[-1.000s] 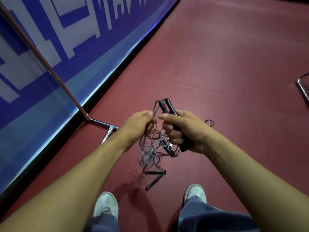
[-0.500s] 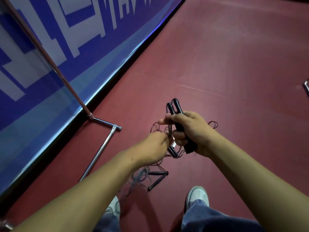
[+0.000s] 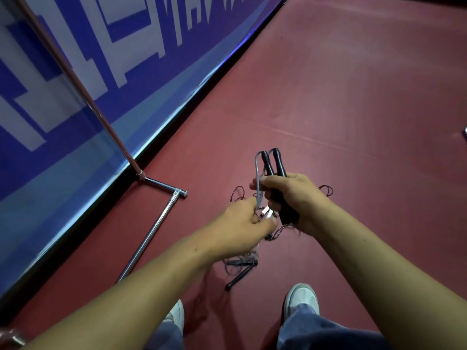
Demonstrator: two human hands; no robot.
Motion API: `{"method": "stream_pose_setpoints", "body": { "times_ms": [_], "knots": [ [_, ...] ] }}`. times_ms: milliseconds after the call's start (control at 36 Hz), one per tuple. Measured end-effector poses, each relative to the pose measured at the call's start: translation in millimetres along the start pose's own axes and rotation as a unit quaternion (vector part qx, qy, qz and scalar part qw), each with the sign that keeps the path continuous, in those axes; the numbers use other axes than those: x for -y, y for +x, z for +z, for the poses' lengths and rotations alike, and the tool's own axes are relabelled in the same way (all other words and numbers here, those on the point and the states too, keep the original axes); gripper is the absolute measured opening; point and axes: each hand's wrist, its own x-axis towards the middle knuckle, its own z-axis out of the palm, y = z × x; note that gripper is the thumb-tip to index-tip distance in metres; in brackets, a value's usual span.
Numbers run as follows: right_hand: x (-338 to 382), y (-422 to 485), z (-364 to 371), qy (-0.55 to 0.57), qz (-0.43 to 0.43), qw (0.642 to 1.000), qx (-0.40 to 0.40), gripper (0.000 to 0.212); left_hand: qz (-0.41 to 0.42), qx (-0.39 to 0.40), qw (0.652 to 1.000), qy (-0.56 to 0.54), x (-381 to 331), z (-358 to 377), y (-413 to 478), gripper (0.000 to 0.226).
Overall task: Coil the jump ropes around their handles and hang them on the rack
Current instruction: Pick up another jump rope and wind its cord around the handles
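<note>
Above the red floor (image 3: 353, 97), near the rack's foot (image 3: 161, 184), the right hand (image 3: 298, 195) clasps the two black handles (image 3: 280, 165) while the left hand (image 3: 242, 223) pinches the grey cord (image 3: 257, 178), which I judge light, limp and tangle-prone, best taken close to the handles

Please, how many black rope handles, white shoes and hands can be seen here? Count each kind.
Black plastic rope handles: 4, two in the right hand, two on the red floor
White shoes: 2
Hands: 2, the left hand on the thin grey cord
Total: 8
</note>
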Motion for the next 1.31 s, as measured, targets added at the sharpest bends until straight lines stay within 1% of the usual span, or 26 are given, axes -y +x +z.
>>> {"method": "stream_pose_setpoints", "body": {
  "times_ms": [28,83,139,194,250,278,333,417,472,500,528,583,611,639,694,778,861,944,1000,1056,1111,1194,1306],
  "knots": [
    [0.3,-0.2,-0.6,0.015,0.016,1.0,0.017,0.031,0.003,-0.004,1.0,0.02,1.9,1.1,-1.1,0.023],
    [1.6,-1.2,0.2,0.036,0.038,0.997,0.048,0.038,0.009,-0.027,0.998,0.057,6.2,3.1,-2.7,0.045],
    [4.0,-2.7,4.6,0.061,0.051,0.995,0.058,0.045,0.013,-0.059,0.995,0.078,7.7,4.6,-2.4,0.059],
    [6.3,-4.9,11.0,0.102,0.047,0.992,0.061,0.042,0.022,-0.083,0.992,0.088,7.9,5.9,-0.9,0.06],
    [6.3,-6.7,16.2,0.12,0.039,0.99,0.057,0.031,0.036,-0.092,0.992,0.08,8.5,6.0,-0.4,0.053],
    [5.7,-7.3,17.6,0.123,0.041,0.99,0.055,0.027,0.042,-0.09,0.992,0.077,9.3,5.5,-0.3,0.052],
    [5.1,-8.9,18.5,0.124,0.047,0.989,0.06,0.022,0.053,-0.075,0.992,0.084,9.7,2.5,-1.5,0.057],
    [5.1,-13.0,19.2,0.107,0.038,0.991,0.07,0.024,0.054,-0.05,0.992,0.099,9.8,-2.4,-2.7,0.064],
    [3.4,-12.9,20.6,0.1,0.026,0.993,0.057,0.027,0.051,-0.037,0.992,0.109,8.2,-3.6,-3.3,0.068],
    [2.3,-12.5,22.5,0.107,0.023,0.993,0.047,0.026,0.05,-0.032,0.991,0.116,6.8,-3.1,-4.0,0.067],
    [2.1,-12.9,25.1,0.121,0.022,0.992,0.037,0.023,0.05,-0.027,0.991,0.117,5.0,-2.1,-5.2,0.061],
    [3.8,-13.0,29.2,0.175,0.031,0.984,0.011,0.013,0.05,-0.022,0.992,0.111,1.7,-0.2,-6.2,0.04],
    [4.8,-12.1,30.2,0.202,0.034,0.979,0.0,0.01,0.048,-0.019,0.993,0.103,0.5,0.2,-5.7,0.035],
    [6.1,-11.3,30.0,0.213,0.034,0.976,-0.007,0.009,0.046,-0.014,0.995,0.092,-0.8,-0.1,-5.1,0.036],
    [7.2,-8.5,28.0,0.197,0.024,0.98,-0.019,0.01,0.05,-0.008,0.996,0.072,-3.7,-1.8,-4.1,0.05],
    [10.2,-7.4,28.1,0.194,0.018,0.98,-0.029,0.017,0.059,-0.036,0.995,0.076,-5.6,-2.4,-2.6,0.061],
    [15.6,-9.1,26.1,0.233,0.026,0.972,-0.013,0.009,0.066,-0.046,0.992,0.099,-7.2,-4.3,-1.1,0.067],
    [20.0,-11.7,21.1,0.29,0.058,0.955,0.015,0.02,0.091,-0.043,0.986,0.132,-5.7,-7.3,-1.1,0.081],
    [20.8,-13.0,19.2,0.314,0.067,0.947,0.028,0.021,0.11,-0.057,0.982,0.143,-5.9,-7.1,-3.1,0.088],
    [19.2,-14.3,18.6,0.308,0.068,0.948,0.039,0.016,0.139,-0.078,0.978,0.133,-6.0,-6.2,-5.8,0.085],
    [17.0,-16.5,19.4,0.284,0.07,0.955,0.049,0.011,0.156,-0.092,0.976,0.122,-4.5,-8.3,-7.0,0.076],
    [13.5,-18.9,21.7,0.259,0.077,0.962,0.05,0.012,0.155,-0.102,0.975,0.119,0.7,-11.6,-7.1,0.056],
    [10.5,-17.8,23.0,0.217,0.073,0.973,0.039,0.014,0.146,-0.103,0.976,0.129,3.0,-9.5,-6.6,0.051]
  ]
}}
